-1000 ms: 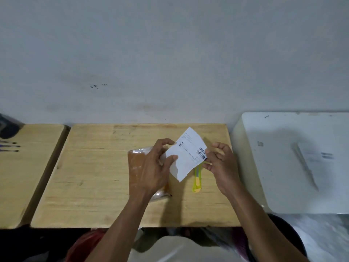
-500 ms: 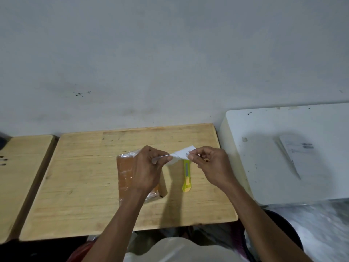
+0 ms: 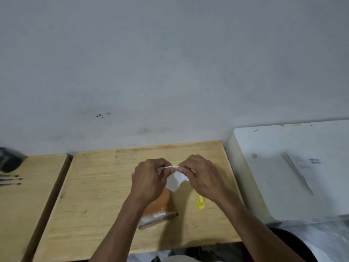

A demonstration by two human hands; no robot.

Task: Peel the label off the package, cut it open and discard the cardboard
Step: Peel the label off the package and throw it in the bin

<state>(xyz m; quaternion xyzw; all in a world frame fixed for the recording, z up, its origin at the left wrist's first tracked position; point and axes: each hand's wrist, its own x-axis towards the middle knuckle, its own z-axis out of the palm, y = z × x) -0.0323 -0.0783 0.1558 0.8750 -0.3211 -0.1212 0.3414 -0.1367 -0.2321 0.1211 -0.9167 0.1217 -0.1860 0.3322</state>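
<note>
Two wooden tables stand side by side against a big grey wall (image 3: 170, 63), and the wide light wooden table (image 3: 98, 195) in the middle is the one being used. To its right is a white box-like block (image 3: 273, 176) with a flat top, and a blurry sheet of paper (image 3: 300, 167) lies on it. The smaller wooden table (image 3: 28, 195) on the left has a dark thing at its far corner, too blurry to tell what it is. On the middle table lies the brown package wrapped in shiny clear plastic (image 3: 157, 207), partly hidden under the left arm. Just to its right, not touching it, lies a yellow plastic box cutter (image 3: 201, 203). Both hands are held above the package. The left hand (image 3: 149, 178) and the right hand (image 3: 203, 176) are close together, with their fingers curled shut, pinching the top edge of the white paper label (image 3: 174, 180). It is off the package, hangs down between the hands and looks bent and crumpled.
</note>
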